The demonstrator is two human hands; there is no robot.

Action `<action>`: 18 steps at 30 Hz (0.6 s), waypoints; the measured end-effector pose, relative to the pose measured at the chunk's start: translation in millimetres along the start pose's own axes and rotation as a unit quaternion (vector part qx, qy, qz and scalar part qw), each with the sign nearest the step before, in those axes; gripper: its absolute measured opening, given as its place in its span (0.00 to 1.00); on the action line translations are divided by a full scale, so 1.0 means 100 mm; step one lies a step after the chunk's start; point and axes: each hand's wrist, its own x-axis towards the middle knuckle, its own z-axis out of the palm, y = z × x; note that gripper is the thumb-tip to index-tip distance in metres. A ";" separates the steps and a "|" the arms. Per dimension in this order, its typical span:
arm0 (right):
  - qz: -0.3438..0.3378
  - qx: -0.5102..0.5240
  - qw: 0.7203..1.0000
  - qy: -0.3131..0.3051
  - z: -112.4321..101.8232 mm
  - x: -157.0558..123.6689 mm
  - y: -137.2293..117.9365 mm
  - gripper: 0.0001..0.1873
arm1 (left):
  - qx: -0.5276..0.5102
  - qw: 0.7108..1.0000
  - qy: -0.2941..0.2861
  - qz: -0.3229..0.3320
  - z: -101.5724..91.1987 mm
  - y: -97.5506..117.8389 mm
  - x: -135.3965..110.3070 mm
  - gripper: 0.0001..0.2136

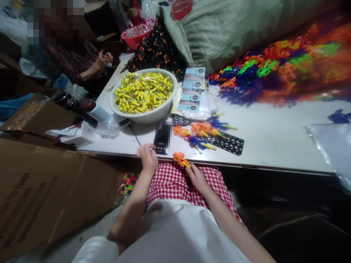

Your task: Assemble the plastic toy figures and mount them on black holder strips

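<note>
My right hand (pixel 196 176) is at the table's front edge, its fingers closed on an orange plastic toy with a yellow piece (pixel 181 159). My left hand (pixel 148 156) rests by the lower left corner of a dark phone (pixel 161 140), fingers curled together. Whatever they may grip is too small to make out. Just beyond my hands, several similar toys, orange (pixel 205 128) and blue (pixel 201 143) with yellow pieces, lie on and around a black strip with a white pattern (pixel 230 143).
A white basin (pixel 142 117) holds many yellow wrapped pieces. Behind lie printed blue cards (pixel 192 89), a black heap (pixel 156 49) and a big sack (pixel 219 33). Colourful toys (pixel 263 73) pile up right. A co-worker's hands (pixel 104 59) show at far left, beyond cardboard boxes (pixel 55 182).
</note>
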 end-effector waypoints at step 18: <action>-0.007 0.006 1.000 -0.003 -0.02 -0.01 0.00 0.18 | -0.030 0.992 -0.113 0.057 0.21 -0.07 0.59 0.13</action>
